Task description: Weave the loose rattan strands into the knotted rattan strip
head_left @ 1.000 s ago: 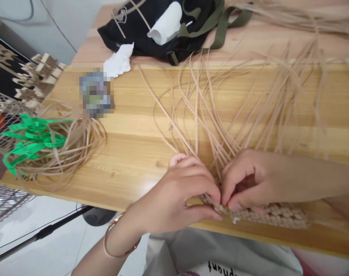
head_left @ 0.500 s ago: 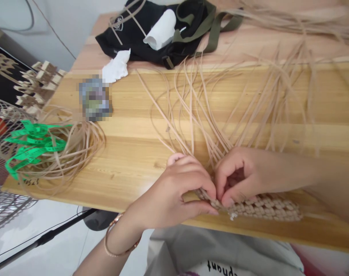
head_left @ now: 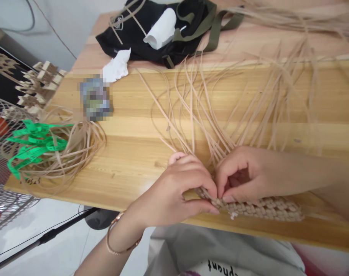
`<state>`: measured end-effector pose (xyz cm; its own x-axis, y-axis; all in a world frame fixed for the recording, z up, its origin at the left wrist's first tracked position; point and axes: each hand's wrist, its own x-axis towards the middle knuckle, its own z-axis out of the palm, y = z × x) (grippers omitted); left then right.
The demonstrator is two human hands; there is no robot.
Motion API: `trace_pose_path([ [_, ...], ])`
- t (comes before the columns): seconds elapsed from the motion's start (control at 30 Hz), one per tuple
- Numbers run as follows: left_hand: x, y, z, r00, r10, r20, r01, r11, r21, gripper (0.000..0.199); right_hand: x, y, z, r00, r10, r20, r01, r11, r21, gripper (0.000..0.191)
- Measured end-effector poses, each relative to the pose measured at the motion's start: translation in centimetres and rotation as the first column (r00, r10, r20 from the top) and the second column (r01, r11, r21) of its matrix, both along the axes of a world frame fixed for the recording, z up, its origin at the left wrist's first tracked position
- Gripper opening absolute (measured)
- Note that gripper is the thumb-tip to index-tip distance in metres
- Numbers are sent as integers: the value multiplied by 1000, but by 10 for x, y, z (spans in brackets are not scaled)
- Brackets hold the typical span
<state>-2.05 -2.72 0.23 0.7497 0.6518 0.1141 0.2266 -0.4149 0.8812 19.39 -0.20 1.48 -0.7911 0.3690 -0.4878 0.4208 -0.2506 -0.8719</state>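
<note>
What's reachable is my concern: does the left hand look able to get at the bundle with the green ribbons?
Probably yes, once the left hand releases the woven piece: tabletop stretches between that hand and the bundle, whose near side lies uncovered.

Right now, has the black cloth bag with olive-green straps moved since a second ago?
No: the black cloth bag keeps its place against the pale wooden table; only the view shifted.

Wooden tabletop (head_left: 128, 130): yellowish grain, pinker along far side. On it: coiled pale strands (head_left: 81, 150), left end; blurred item (head_left: 95, 98); crumpled white paper (head_left: 116, 67) just beside; black bag (head_left: 138, 38), far side; loose strands (head_left: 193, 128) fanned across middle.
</note>
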Motion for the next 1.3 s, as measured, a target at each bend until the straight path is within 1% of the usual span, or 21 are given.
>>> trace_pose_path([
  [0.17, 0, 0, -1, 1000, 20, 11, -20, 999, 41, 16, 0, 0, -1, 1000, 18, -10, -18, 998, 59, 16],
  [0.2, -1, 0, -1, 999, 39, 13, -40, 997, 70, 19, 0, 0, -1, 1000, 19, -15, -18, 997, 69, 16],
  [0.27, -1, -5, 0, 994, 111, 19, -113, 979, 168, 24, 1, 1, -2, 1000, 20, -23, -19, 996, 83, 15],
  [0.33, -1, -15, -1, 976, 217, 35, -217, 930, 295, 24, 1, 1, -2, 1000, 21, -21, -19, 996, 82, 15],
  [0.4, 0, -28, -2, 940, 338, 54, -332, 862, 383, 19, 2, 1, -3, 1000, 16, -18, -15, 998, 66, 15],
  [0.47, 3, -43, -4, 884, 463, 67, -448, 797, 404, 12, 2, 1, -5, 1000, 13, -18, -12, 999, 39, 17],
  [0.53, 7, -53, -7, 831, 548, 93, -534, 743, 403, 8, 2, 1, -6, 999, 14, -30, -13, 999, 29, 18],
  [0.6, 11, -59, -10, 796, 588, 140, -590, 703, 397, 7, 3, 1, -8, 998, 12, -59, -9, 999, 48, 18],
  [0.63, 12, -60, -12, 785, 597, 164, -608, 692, 389, 7, 3, 2, -8, 997, 6, -75, -2, 998, 58, 18],
  [0.7, 14, -60, -13, 780, 598, 185, -620, 696, 363, 8, 4, 2, -10, 995, -12, -98, 18, 998, 58, 18],
  [0.83, 14, -57, -13, 812, 561, 163, -581, 745, 328, 8, 5, 2, -14, 993, -40, -112, 40, 999, -6, 16],
  [0.93, 13, -54, -13, 824, 543, 165, -565, 761, 318, 8, 5, 1, -18, 993, -70, -94, 67, 997, -40, 14],
  [1.07, 14, -53, -15, 819, 541, 189, -573, 764, 296, 8, 7, -2, -21, 991, -121, -49, 119, 992, -50, 15],
  [1.3, 16, -54, -19, 805, 551, 219, -593, 754, 282, 10, 8, -1, -19, 994, -101, -49, 100, 995, -13, 9],
])
